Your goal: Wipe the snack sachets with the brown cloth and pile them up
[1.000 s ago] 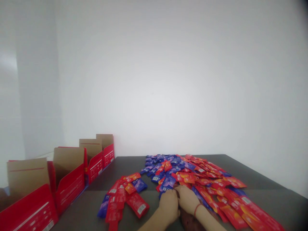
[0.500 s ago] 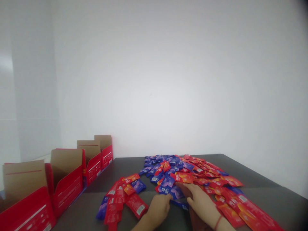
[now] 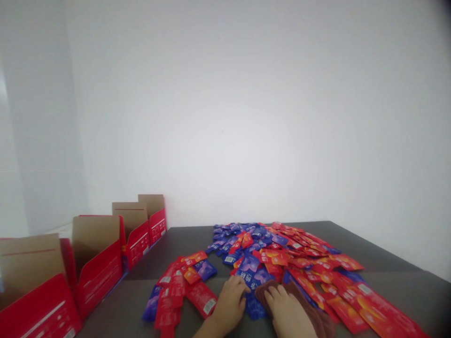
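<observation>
My left hand (image 3: 229, 303) has its fingers curled at the near edge of a blue sachet (image 3: 251, 273) in the middle of the table. The fingertips close on that edge. Just to the right, my right hand (image 3: 287, 310) grips a brown cloth (image 3: 312, 313), its fingers bent over the fabric, with the cloth's front end lying against the blue sachets. Another blue sachet (image 3: 255, 307) lies between both hands. A red sachet (image 3: 201, 298) is left of my left hand, in a small group of red and blue ones.
A large heap of blue sachets (image 3: 239, 230) and red sachets (image 3: 310, 249) spreads across the back and right of the black table (image 3: 391, 277). Several open red cardboard boxes (image 3: 100, 267) line the left side. A white wall (image 3: 225, 112) stands behind.
My right hand has come down with the brown cloth, which now lies bunched forward under the fingers. My left hand stays by the blue sachets. The view has shifted slightly.
</observation>
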Motion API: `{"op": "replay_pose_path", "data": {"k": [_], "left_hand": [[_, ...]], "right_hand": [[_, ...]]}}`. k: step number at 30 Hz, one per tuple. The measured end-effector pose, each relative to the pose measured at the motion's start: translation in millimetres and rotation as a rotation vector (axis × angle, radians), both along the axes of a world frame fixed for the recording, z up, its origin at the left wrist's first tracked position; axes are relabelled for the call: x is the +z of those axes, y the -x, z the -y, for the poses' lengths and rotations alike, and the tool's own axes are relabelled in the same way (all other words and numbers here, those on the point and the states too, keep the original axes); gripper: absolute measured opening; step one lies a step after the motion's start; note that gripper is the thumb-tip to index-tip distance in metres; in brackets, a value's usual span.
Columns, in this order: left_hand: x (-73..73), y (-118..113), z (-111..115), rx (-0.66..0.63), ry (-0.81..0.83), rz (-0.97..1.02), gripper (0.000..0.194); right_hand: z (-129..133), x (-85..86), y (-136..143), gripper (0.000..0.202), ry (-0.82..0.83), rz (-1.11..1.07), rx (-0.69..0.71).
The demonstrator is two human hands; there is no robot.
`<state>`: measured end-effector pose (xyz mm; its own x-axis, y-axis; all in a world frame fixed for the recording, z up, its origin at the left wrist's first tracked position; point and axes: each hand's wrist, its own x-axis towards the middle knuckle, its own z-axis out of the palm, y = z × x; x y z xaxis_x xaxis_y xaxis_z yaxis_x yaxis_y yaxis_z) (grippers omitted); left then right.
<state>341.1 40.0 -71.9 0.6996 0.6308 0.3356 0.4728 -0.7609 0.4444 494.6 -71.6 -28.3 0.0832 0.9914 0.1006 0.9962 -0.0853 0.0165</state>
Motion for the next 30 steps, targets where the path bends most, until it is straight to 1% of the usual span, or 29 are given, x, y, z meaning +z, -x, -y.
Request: {"op": "replay_pose_path", "data": {"k": [3,5,7,9,12,14,17,19,20,23,26,28,29,30], "left_hand": [[7.1,2,0,-0.011,-0.014,-0.102,0.035],[8.0,0,0,-0.001,-0.018,-0.149,0.037],[5.7,-2,-1,0.010,-0.029,-0.162,0.037],[1.3,-2,-2,0.011,-0.053,-0.154,0.034],[-4.8,0,-5,-0.007,-0.086,-0.133,0.034],[-6.4,1,-5,-0.022,-0.094,-0.112,0.037],[-5.1,2,-4,-0.028,-0.091,-0.097,0.037],[-3.3,1,-4,-0.029,-0.084,-0.095,0.038],[-2.9,0,-4,-0.028,-0.080,-0.094,0.039],[-5.7,-1,-7,-0.022,-0.048,-0.074,0.041],[-13.9,0,-11,0.011,0.007,0.076,0.043],[-18.4,1,-13,0.049,0.044,0.197,0.046],[-19.5,2,-12,0.053,0.053,0.228,0.047],[-19.6,3,-11,0.028,0.052,0.223,0.049]], "right_hand": [[-12,3.8,13,0.047,0.009,0.020,0.083],[-20,6.9,23,0.041,0.033,0.026,0.141],[-24,7.0,31,0.040,0.059,0.032,0.199],[-23,4.6,32,0.038,0.090,0.025,0.260],[-13,1.2,21,0.037,0.125,0.017,0.335],[-6,2.4,9,0.038,0.124,0.038,0.280],[-5,9.3,-5,0.042,0.072,0.078,0.085],[-10,14.0,-5,0.044,0.043,0.087,0.009],[-15,15.3,-1,0.044,0.038,0.088,0.000],[-28,14.0,19,0.041,0.040,0.082,0.034],[-35,7.9,37,0.037,0.047,0.070,0.114],[-33,4.8,39,0.037,0.059,0.060,0.158],[-31,4.2,37,0.037,0.066,0.052,0.178],[-28,4.4,34,0.037,0.072,0.044,0.196]]}}
